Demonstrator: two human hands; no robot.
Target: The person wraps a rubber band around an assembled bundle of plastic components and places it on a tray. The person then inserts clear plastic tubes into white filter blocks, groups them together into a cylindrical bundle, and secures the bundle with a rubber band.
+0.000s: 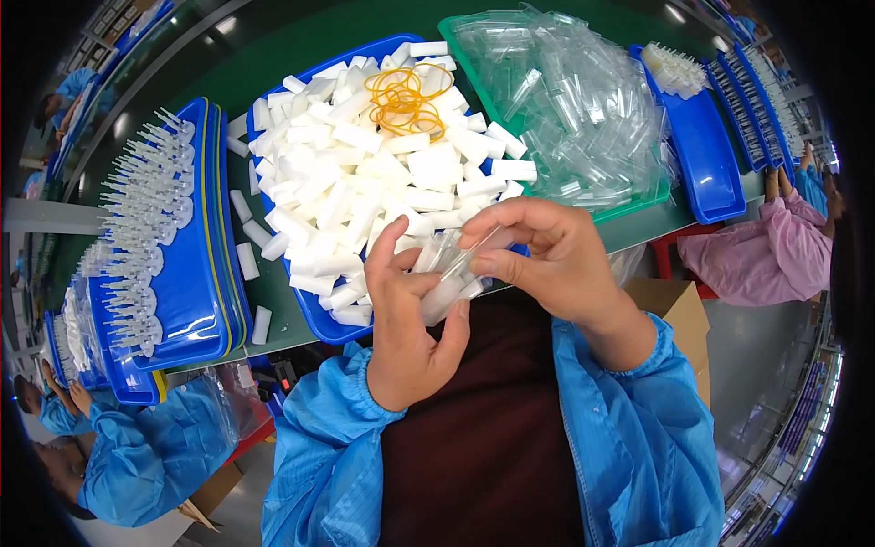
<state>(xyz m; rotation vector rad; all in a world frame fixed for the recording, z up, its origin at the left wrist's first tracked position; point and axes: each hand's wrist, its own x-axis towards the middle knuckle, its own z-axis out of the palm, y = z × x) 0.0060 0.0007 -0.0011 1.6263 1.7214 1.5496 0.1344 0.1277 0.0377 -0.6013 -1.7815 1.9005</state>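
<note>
The left hand point(410, 328) is curled loosely round a small cluster of clear plastic sleeves point(450, 253), its thumb along the near side and a fingertip raised clear, probably so that the light, slick pieces rest in the grip without being crushed. The right hand point(551, 260) is closed in a pinch, thumb and forefinger on the upper end of a sleeve; such a fingertip hold seems to suit thin plastic, and it leaves the middle of the cluster exposed. A whitish piece shows low in the cluster, though whether it sits inside a sleeve or behind one I cannot tell. Both hands meet in front of the body, over the near edge of a blue tray point(333, 330), a spot that keeps the supplies within short reach. That tray is heaped with white blocks point(365, 173), and a tangle of yellow rubber bands point(401, 100) lies on top of the heap, perhaps so they stay easy to pick out. Just beyond, to the right, a green tray point(453, 53) carries a pile of more clear sleeves, its raised rim likely there to contain them. A few stray blocks point(247, 260) lie on the table point(279, 290) to the left, beside stacked blue trays point(202, 273) bearing rows of white nozzle-like parts point(146, 210), stood upright, presumably to keep them orderly. Farther right is a long blue tray point(706, 169), with similar pale parts point(674, 70) gathered at its far end.
</note>
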